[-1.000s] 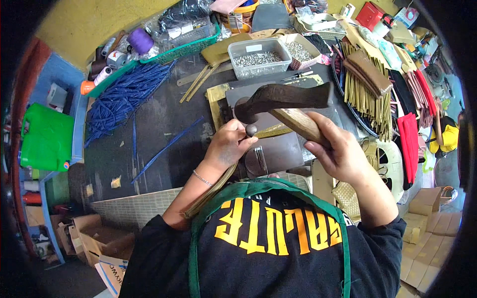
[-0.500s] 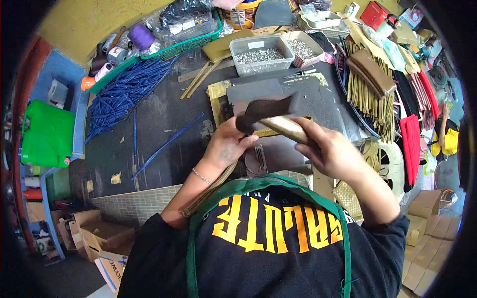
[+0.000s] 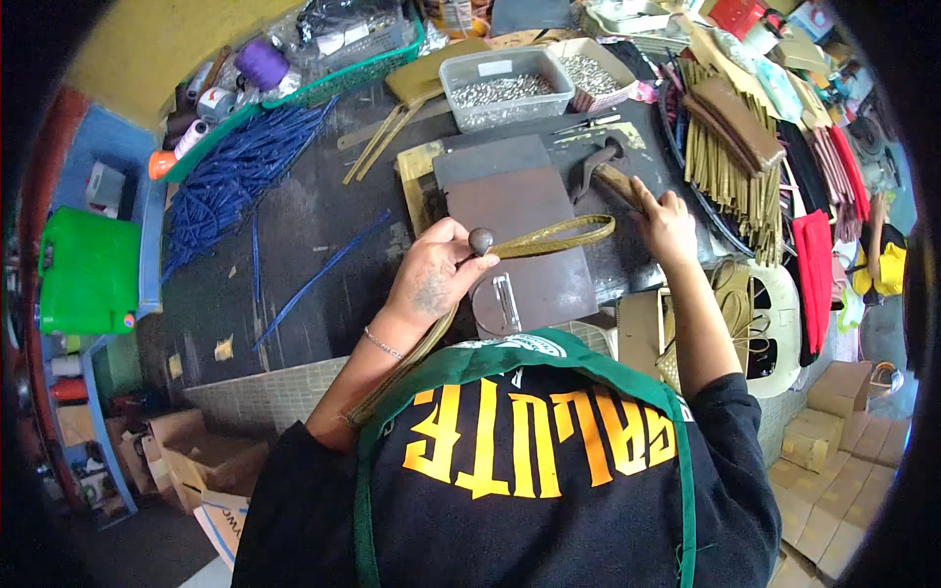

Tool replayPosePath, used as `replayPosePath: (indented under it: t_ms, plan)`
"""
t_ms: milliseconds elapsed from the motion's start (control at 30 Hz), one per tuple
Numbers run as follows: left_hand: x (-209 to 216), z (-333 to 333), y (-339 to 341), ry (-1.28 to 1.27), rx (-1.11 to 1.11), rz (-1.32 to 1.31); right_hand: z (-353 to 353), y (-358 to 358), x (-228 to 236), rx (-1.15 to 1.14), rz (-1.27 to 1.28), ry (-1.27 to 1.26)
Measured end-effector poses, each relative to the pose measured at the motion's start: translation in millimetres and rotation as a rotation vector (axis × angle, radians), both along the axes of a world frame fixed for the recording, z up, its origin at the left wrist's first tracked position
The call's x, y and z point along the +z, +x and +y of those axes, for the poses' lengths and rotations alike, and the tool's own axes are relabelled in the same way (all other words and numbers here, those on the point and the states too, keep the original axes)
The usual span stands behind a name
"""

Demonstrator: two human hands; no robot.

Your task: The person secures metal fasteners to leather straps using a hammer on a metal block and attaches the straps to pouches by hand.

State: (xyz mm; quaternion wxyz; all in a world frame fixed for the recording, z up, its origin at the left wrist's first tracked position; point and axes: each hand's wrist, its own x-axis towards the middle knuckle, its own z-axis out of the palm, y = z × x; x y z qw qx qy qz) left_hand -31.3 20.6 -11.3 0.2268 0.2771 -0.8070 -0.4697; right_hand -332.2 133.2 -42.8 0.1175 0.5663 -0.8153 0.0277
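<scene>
My left hand (image 3: 436, 274) is curled, with thumb and fingers pinched on a small dark round punch (image 3: 481, 239) and on the olive-gold strap (image 3: 554, 235) beneath it. The strap lies flat across a brown leather sheet (image 3: 520, 220) on the dark worktable (image 3: 294, 245); its looped end points toward my right, and its other end runs back under my left wrist toward my body.

My right hand (image 3: 667, 218) is wrapped tight around the wooden handle of a hammer (image 3: 610, 171). The hammer's dark head rests low over the far right corner of the leather sheet, well apart from the punch.

A clear plastic piece (image 3: 502, 304) lies on the near edge of the leather, just beside my left hand. Farther back stands a clear tub of small metal rivets (image 3: 505, 88). A bundle of blue cords (image 3: 230, 176) lies to the left on the table, and a stack of olive straps (image 3: 730, 162) to the right.
</scene>
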Motion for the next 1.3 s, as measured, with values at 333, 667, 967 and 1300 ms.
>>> replayPosePath:
  t_ms: [333,667,967,1300]
  plan:
    - [13,-11,6,-0.109,-0.048,-0.028,-63,149,47,0.848,-0.878,-0.387]
    - [8,-15,21,0.063,0.116,-0.300,-77,110,65,0.757,-0.978,-0.179]
    - [9,-20,22,0.059,0.076,-0.276,-76,117,54,0.911,-0.622,-0.046]
    - [-12,-26,31,0.425,0.028,-0.111,-84,120,61,1.036,-0.619,0.045]
